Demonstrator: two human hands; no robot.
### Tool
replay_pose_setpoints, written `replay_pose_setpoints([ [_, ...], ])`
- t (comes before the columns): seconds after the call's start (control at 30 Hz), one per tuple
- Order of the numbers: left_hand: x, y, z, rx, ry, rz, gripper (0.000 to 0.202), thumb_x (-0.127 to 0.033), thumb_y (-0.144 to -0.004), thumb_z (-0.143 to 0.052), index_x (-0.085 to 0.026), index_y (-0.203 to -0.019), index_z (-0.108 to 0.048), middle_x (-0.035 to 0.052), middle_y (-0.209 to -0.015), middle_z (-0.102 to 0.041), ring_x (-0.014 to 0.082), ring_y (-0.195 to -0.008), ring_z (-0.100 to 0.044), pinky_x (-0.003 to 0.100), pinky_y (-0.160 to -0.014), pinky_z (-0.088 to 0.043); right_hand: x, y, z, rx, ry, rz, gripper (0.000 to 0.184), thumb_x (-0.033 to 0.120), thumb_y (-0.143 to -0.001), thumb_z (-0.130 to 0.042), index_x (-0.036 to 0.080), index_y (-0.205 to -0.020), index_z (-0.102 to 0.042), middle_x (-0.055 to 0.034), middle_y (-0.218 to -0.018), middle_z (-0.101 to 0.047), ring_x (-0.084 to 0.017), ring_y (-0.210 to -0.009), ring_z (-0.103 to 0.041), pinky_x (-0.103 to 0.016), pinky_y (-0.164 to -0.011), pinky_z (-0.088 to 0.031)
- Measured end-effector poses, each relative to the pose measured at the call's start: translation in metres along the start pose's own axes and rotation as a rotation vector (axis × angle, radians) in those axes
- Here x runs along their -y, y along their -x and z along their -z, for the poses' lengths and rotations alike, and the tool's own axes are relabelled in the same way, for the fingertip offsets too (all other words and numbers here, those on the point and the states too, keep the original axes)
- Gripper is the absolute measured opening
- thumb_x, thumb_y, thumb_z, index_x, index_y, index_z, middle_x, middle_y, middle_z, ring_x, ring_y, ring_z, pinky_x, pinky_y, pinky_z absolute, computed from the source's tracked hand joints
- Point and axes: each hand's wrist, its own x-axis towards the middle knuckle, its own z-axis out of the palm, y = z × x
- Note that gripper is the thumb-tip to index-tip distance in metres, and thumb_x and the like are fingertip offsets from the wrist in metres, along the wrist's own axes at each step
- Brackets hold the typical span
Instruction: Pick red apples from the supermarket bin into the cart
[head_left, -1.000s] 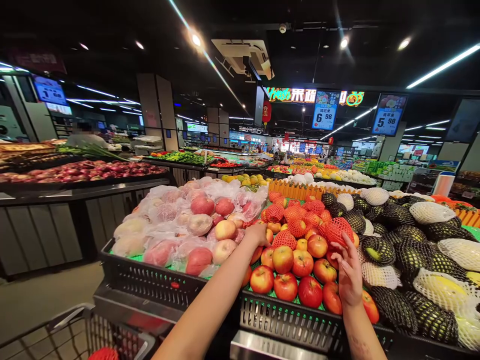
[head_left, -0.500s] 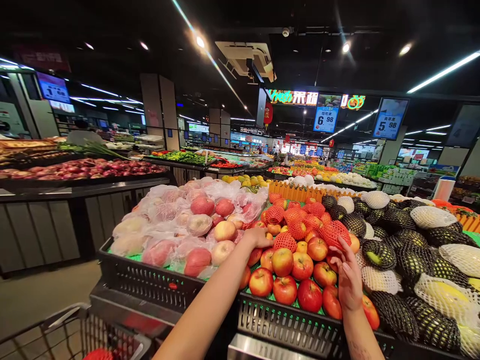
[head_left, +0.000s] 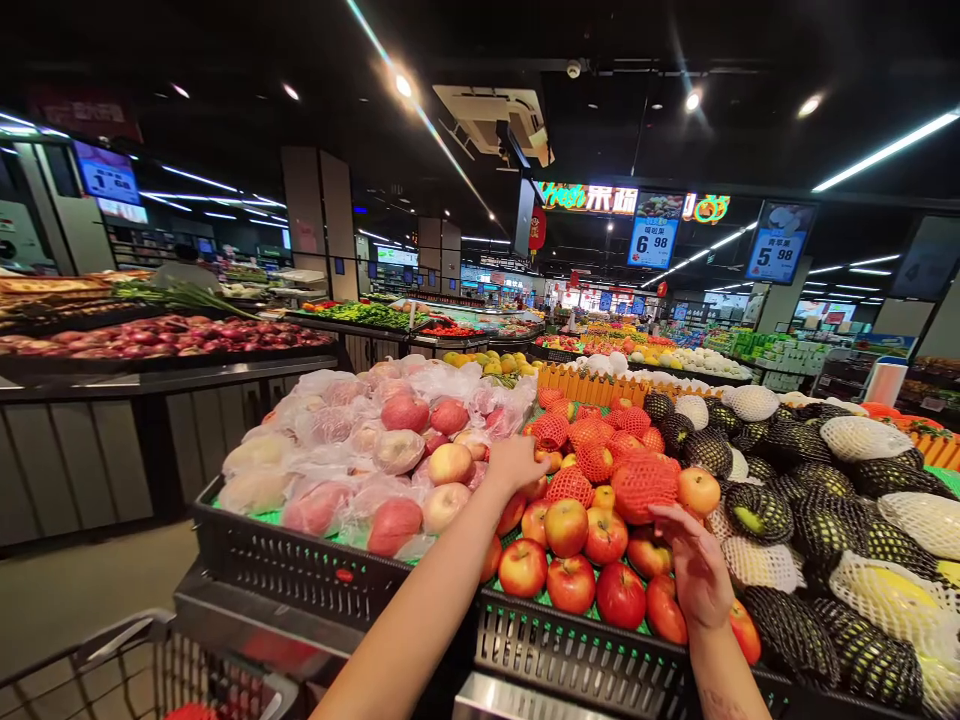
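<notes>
Black crate (head_left: 570, 650) heaped with red apples (head_left: 571, 582). Left hand (head_left: 516, 462) stretched forward, palm down, fingers curled loosely over the pile's back edge. Right hand (head_left: 697, 570) raised, fingers spread beneath a red-netted apple (head_left: 643, 486).

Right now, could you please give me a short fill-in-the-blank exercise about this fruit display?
1. The left hand rests on the pile of ____.
2. The right hand reaches toward an apple wrapped in red foam ____.
3. The apples lie in a ____ plastic crate.
4. The nearer hanging price sign reads 6.____.

Missing words: apples; netting; black; 98
</notes>
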Motion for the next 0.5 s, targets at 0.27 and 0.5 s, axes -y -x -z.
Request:
replay_pose_setpoints([
  [0.27, -0.008, 0.013, 0.017, 0.638, 0.855, -0.8, 0.045, -0.059, -0.08, -0.069, -0.015, -0.091, -0.076, 0.0139, -0.127, -0.066, 0.0328, -0.127, -0.057, 0.041, -0.112, -0.044, -0.004, 0.004, 0.01, 0.212, 0.072, -0.019, 0.05, 0.052, -0.102, -0.045, 0.016, -0.117, -0.076, -0.0108, -0.116, -0.063, -0.019, -0.116, -0.06, -0.028, -0.109, -0.046],
  [0.5, -0.006, 0.025, 0.016, 0.808, 1.107, -0.749, 0.068, -0.056, -0.076, -0.079, -0.016, -0.131, -0.07, 0.0117, -0.142, -0.06, 0.0348, -0.138, -0.049, 0.042, -0.12, -0.035, -0.006, 0.002, 0.011, 0.254, 0.082, -0.065, 0.055, 0.056, -0.101, -0.046, 0.015, -0.124, -0.075, -0.0134, -0.125, -0.061, -0.023, -0.119, -0.06, -0.033, -0.11, -0.048],
])
